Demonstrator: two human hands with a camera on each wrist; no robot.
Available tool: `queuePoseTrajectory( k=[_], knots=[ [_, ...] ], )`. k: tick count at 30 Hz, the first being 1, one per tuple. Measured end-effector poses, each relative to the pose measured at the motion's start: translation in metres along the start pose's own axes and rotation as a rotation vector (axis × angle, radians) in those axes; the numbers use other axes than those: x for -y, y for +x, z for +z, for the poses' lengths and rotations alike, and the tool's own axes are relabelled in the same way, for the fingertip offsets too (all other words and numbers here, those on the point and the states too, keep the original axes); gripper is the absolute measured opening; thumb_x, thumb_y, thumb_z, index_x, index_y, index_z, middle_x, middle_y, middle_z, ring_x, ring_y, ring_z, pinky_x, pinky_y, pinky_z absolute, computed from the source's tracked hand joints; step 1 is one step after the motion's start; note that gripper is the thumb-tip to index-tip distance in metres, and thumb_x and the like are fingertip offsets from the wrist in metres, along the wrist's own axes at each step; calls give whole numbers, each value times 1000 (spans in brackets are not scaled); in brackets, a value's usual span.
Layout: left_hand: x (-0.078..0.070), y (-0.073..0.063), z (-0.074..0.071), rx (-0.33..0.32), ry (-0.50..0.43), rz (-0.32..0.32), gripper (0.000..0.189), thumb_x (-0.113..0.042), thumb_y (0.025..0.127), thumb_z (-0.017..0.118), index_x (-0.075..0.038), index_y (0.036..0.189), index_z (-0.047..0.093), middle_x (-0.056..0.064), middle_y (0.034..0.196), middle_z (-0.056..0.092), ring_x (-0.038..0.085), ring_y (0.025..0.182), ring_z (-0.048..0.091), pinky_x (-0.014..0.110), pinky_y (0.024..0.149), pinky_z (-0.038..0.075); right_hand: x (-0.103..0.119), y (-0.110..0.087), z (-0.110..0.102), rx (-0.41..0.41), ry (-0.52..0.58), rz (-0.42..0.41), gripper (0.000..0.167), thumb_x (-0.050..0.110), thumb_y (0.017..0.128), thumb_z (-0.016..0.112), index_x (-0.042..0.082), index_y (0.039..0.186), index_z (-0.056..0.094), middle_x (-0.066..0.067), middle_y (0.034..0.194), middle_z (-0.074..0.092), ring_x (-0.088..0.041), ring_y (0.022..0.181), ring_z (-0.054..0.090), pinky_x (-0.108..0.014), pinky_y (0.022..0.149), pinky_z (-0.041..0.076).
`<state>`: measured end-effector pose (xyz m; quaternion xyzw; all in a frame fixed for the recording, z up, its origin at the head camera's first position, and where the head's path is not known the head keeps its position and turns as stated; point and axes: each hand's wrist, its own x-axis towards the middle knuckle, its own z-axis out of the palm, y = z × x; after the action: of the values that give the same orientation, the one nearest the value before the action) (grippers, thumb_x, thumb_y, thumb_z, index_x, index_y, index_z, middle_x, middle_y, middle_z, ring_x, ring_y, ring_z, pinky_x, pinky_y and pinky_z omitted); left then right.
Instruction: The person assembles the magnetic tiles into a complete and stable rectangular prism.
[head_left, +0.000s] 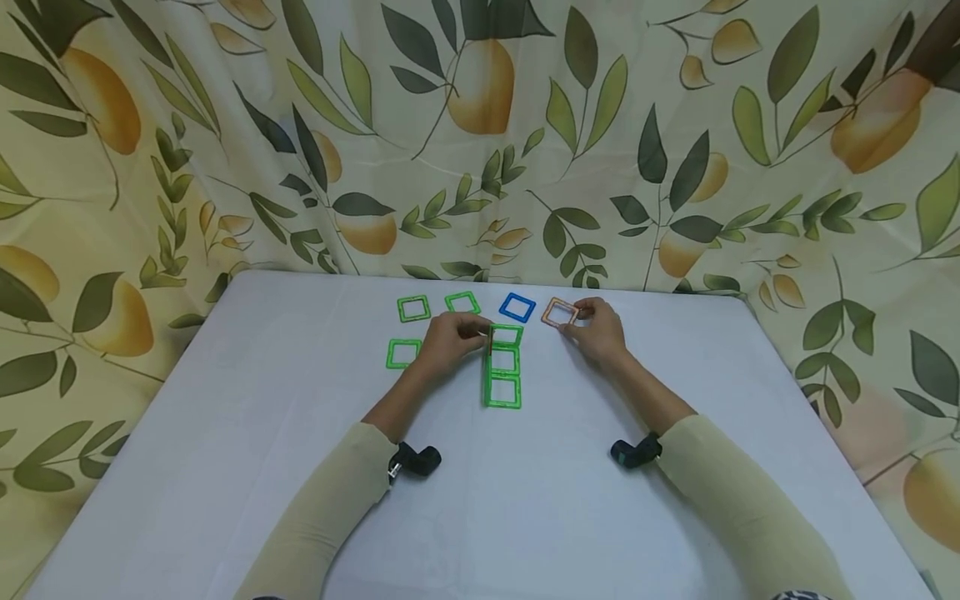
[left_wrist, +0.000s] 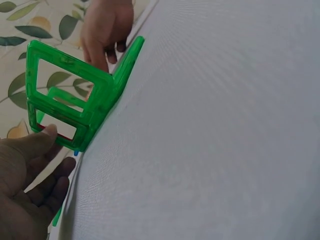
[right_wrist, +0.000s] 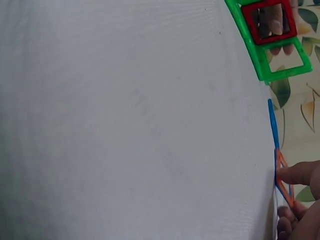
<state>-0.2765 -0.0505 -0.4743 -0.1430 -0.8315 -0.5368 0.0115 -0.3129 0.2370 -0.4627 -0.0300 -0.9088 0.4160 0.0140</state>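
Three green square magnetic tiles (head_left: pixel 506 398) lie joined in a row on the white table, with upright green tiles (left_wrist: pixel 97 95) along their left side. A red square tile (right_wrist: pixel 257 27) also stands upright there. My left hand (head_left: pixel 447 342) pinches the red tile between thumb and fingers at the far part of this structure. To the right, my right hand (head_left: pixel 602 332) grips an orange square tile (head_left: pixel 547 314) between thumb and fingers; one side of it looks tilted off the table. A blue square tile (head_left: pixel 511 315) lies flat just left of the orange one.
Loose green square tiles lie left of the structure: one at the back left (head_left: pixel 413 319), a second green tile (head_left: pixel 461 295) behind the left hand, and a third green tile (head_left: pixel 392 354) partly behind that wrist. A leaf-and-fruit patterned curtain (head_left: pixel 442 192) hangs behind the table (head_left: pixel 480 517).
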Motion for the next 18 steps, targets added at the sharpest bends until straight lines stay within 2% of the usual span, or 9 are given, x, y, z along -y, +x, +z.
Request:
queuePoseTrajectory(
  k=[4, 9, 14, 18],
  knots=[
    [0, 0, 0, 3, -3, -11, 23, -3, 94, 79, -7, 116, 80, 3, 110, 77, 17, 99, 70, 31, 87, 56, -1, -2, -1, -3, 75, 0, 50, 5, 90, 80, -5, 133, 56, -16, 108, 61, -22, 92, 51, -29, 76, 40],
    [0, 0, 0, -3, -8, -7, 21, -3, 94, 79, -7, 115, 80, 3, 109, 78, 18, 98, 71, 31, 87, 57, -2, -5, -4, -15, 123, -12, 41, 1, 91, 76, -8, 128, 61, -8, 97, 62, -11, 82, 54, -19, 68, 42],
    [0, 0, 0, -1, -10, -5, 21, -3, 94, 79, -6, 115, 80, 4, 110, 77, 19, 99, 71, 31, 87, 57, -6, -10, -6, -6, 148, -59, 26, 3, 96, 70, -10, 118, 69, -13, 98, 70, -6, 79, 58, -16, 64, 46],
    [-1, 1, 0, 3, -16, -7, 21, -4, 94, 79, -6, 115, 80, 4, 109, 78, 18, 99, 71, 31, 87, 57, -6, -15, -8, 21, 171, -81, 24, 5, 99, 68, -11, 117, 69, -18, 103, 73, -2, 77, 61, -16, 65, 49]
  ],
)
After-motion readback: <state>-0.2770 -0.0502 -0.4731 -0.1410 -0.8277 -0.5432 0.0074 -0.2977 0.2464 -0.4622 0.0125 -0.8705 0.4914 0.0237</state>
